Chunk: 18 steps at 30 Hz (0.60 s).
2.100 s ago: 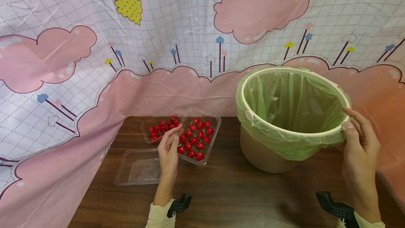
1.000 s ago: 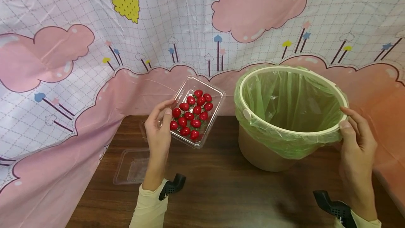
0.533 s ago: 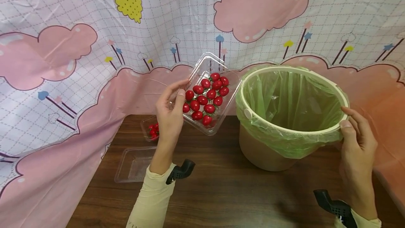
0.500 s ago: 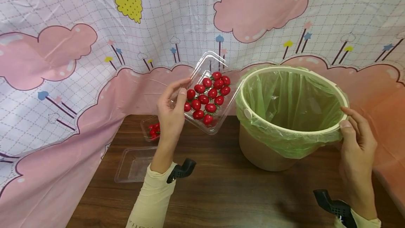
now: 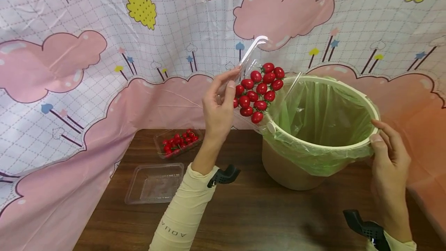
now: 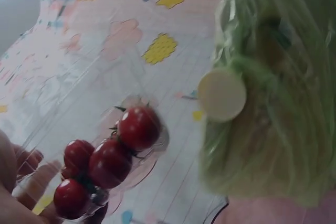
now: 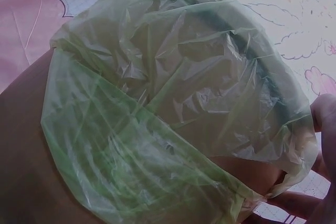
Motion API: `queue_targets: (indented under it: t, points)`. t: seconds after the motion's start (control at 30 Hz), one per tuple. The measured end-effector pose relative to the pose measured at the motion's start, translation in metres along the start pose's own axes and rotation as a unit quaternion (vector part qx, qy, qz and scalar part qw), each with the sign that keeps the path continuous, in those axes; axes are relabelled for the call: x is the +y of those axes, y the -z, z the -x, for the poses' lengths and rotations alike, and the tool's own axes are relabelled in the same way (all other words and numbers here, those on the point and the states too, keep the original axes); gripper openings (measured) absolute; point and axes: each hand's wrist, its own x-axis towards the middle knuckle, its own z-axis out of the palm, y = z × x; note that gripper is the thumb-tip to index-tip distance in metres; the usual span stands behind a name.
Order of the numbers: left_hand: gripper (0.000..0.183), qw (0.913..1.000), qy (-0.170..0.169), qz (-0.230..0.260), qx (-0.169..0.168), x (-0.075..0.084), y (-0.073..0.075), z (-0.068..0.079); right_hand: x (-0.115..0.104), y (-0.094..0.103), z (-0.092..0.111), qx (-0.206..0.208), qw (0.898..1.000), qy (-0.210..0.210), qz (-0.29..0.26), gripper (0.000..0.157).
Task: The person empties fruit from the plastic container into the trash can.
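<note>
My left hand (image 5: 218, 105) holds a clear plastic tray (image 5: 251, 58) by its left edge, thumb on the near side. Several red cherry tomatoes (image 5: 256, 76) with green tops lie in it; some also show in the left wrist view as tomatoes (image 6: 110, 162). Tilted in the air, the tray overlaps the left rim of a beige bin (image 5: 296, 171) in the head view; whether they touch I cannot tell. A green plastic liner (image 5: 318, 162) is folded over the bin's edge. My right hand (image 5: 391, 162) grips the bin's right rim between thumb and fingers.
On the brown wooden table (image 5: 244, 212), a clear box (image 5: 179, 141) of small red fruit stands at the back left. An empty clear tray (image 5: 155, 184) lies in front of it. A patterned cloth (image 5: 181, 22) hangs behind the table.
My left hand has taken hold of the tomato tray, lifted it off the table and carried it up and right to the bin. The right hand keeps its grip on the rim.
</note>
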Motion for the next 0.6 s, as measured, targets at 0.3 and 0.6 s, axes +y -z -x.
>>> queue_targets:
  t: [0.3,0.6]
  points:
    - [0.026,0.9977,-0.065,-0.017,-0.005,-0.009,-0.053,0.000,-0.002,0.003,0.002,-0.005,1.000,0.012,0.028,0.034]
    - [0.027,0.9839,-0.149,-0.089,-0.044,-0.022,-0.076,0.006,-0.003,0.005,0.003,-0.001,0.999,-0.003,0.049,0.034]
